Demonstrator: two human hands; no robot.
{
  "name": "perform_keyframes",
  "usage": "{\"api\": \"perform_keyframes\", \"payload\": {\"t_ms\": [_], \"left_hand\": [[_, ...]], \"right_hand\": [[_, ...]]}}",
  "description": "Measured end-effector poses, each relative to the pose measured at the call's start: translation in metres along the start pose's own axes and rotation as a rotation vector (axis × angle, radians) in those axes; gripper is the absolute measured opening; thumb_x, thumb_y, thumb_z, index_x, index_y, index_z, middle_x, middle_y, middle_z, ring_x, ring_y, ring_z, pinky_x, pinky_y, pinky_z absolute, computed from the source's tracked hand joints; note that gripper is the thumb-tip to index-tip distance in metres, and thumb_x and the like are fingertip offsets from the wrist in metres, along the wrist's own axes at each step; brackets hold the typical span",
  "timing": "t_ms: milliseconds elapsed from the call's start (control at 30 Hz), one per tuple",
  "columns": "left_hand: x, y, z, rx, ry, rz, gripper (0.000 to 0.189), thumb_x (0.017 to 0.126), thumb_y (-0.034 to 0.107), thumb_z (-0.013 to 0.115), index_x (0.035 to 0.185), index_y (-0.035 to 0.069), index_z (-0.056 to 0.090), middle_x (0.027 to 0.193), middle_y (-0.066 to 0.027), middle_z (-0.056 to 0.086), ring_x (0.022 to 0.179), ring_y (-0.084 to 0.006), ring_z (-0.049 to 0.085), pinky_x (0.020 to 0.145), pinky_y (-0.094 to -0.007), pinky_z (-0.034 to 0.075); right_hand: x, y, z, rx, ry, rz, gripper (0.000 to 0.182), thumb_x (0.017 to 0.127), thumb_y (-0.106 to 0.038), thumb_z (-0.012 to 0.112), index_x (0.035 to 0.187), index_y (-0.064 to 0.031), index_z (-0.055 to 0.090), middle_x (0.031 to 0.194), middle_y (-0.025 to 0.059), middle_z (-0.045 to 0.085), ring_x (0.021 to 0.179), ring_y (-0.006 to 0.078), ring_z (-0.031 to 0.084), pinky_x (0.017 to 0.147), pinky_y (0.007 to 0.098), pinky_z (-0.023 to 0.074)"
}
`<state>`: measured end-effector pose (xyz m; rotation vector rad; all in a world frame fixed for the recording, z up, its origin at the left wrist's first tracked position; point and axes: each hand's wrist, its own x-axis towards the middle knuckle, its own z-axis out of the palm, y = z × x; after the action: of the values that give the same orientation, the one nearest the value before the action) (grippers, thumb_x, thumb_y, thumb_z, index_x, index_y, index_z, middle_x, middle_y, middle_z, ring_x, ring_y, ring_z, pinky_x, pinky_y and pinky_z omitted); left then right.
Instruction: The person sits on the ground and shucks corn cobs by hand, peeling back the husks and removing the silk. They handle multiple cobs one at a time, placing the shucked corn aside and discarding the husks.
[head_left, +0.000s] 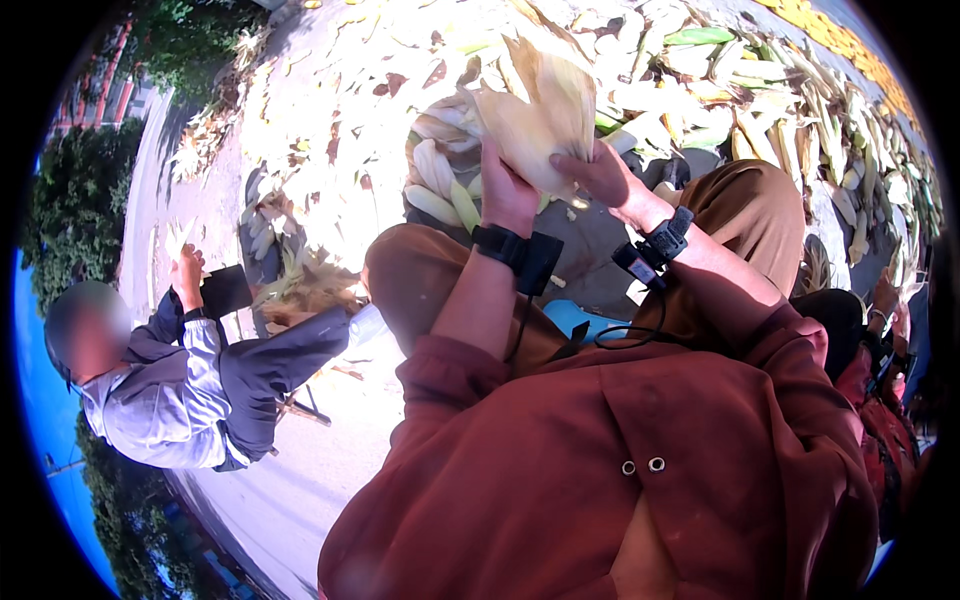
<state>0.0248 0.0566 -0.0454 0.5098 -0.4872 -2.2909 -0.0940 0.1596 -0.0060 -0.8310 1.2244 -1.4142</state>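
Observation:
Both my hands hold one ear of corn in its dry, pale husk, raised in front of my knees. My left hand cups the husk from the left side. On the right, my right hand grips it with the thumb laid across the lower end. The husk leaves fan out at the top; any kernels inside are hidden. Below and left of my hands lie several husk-covered ears on the ground. Black wrist straps with small devices and cables sit on both my wrists.
Loose husks and unhusked corn form a long heap ahead and to the right. Bare yellow cobs lie beyond it. At left a seated person holds a piece of husk. Other people sit at the right edge.

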Motion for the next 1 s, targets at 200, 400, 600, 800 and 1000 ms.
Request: {"api": "perform_keyframes", "payload": {"t_ms": [200,400,600,800,1000], "left_hand": [[0.003,0.0,-0.009,-0.056,0.089,-0.07,0.05,0.093,0.039,0.043,0.13,0.005,0.039,0.129,-0.0125,0.046,0.121,-0.0295,0.043,0.102,-0.0455,0.033],[-0.004,0.008,0.005,-0.142,0.122,-0.053,0.048,0.09,0.034,0.05,0.126,0.005,0.039,0.126,-0.0124,0.047,0.117,-0.0283,0.045,0.101,-0.0451,0.034],[0.001,0.005,0.0,-0.054,0.176,0.065,0.047,0.088,0.03,0.054,0.127,0.007,0.041,0.128,-0.0123,0.047,0.119,-0.0288,0.044,0.102,-0.0473,0.034],[-0.002,-0.004,0.014,0.079,0.314,0.279,0.038,0.088,0.018,0.054,0.123,0.004,0.043,0.122,-0.0112,0.05,0.112,-0.0273,0.05,0.093,-0.0436,0.044],[0.008,-0.007,-0.029,0.07,0.136,0.123,0.048,0.085,0.011,0.059,0.125,0.01,0.033,0.121,-0.0091,0.046,0.111,-0.024,0.048,0.09,-0.0415,0.045]], "right_hand": [[0.0,-0.006,0.001,0.042,0.015,-0.027,0.027,0.087,-0.021,0.06,0.104,-0.0012,0.057,0.087,0.0017,0.058,0.074,0.0084,0.051,0.065,0.0229,0.0416],[0.005,-0.013,0.0,0.291,0.083,0.024,0.027,0.087,-0.019,0.059,0.107,-0.0024,0.053,0.082,0.0004,0.052,0.069,0.0087,0.046,0.06,0.0243,0.0406],[0.005,-0.014,0.0,0.256,0.027,0.066,0.039,0.084,-0.019,0.062,0.116,-0.0008,0.051,0.096,0.0048,0.058,0.083,0.0105,0.052,0.071,0.0247,0.0445],[0.009,0.002,0.004,-0.076,-0.038,-0.137,0.046,0.079,-0.018,0.067,0.117,0.0028,0.05,0.106,0.0096,0.059,0.095,0.0154,0.055,0.08,0.0298,0.0456],[0.014,0.027,0.011,-0.493,0.116,-0.349,0.042,0.078,-0.016,0.065,0.112,0.0031,0.052,0.098,0.014,0.061,0.092,0.0185,0.057,0.079,0.0316,0.0455]]}}
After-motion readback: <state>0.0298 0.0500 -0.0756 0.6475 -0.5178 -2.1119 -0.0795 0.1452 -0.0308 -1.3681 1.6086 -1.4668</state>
